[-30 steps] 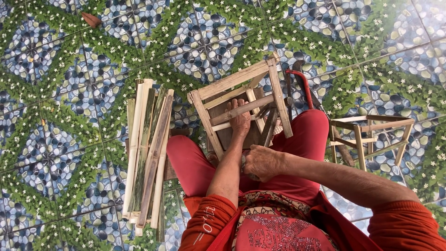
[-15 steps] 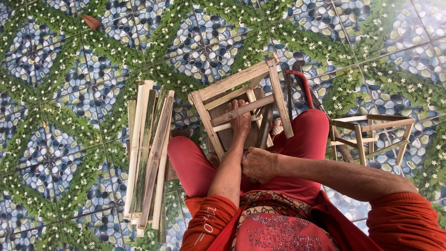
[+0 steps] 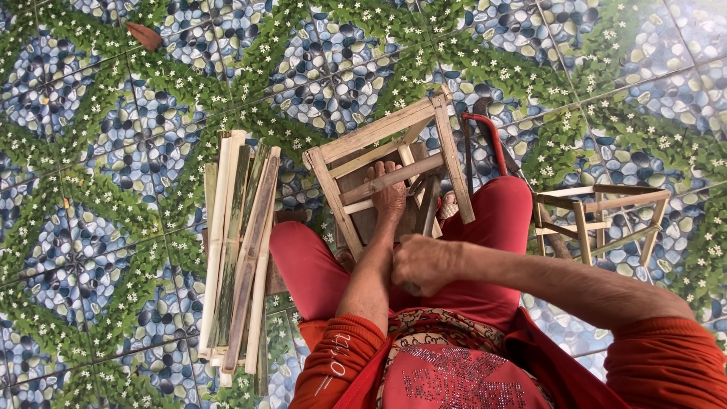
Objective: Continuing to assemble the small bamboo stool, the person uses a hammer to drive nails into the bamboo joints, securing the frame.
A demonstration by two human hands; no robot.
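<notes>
Two hands are busy here, and both are ours. Our left hand [image 3: 390, 193] reaches far out in front of us and lies on a cross bar of the bamboo frame [image 3: 390, 170]. Its fingers curl over that bar, so it holds the frame. The frame sits on the floor between our knees, just past our red trousers [image 3: 318, 265]. Its long side rails run slanting, from low on the left to high on the right, and the bar under our fingers runs the same way.

Our right hand [image 3: 424, 263] is much closer to our body, over our lap. It is shut like a fist. We cannot tell what is inside it, if anything. From that fist, the frame lies straight ahead and a little to the left, so the left hand is the nearer one.

Many long bamboo strips [image 3: 238, 257] lie in a bundle on the tiled floor [image 3: 113, 151] to our left, pointing away from us. One more small frame [image 3: 602, 220] stands on our right.
</notes>
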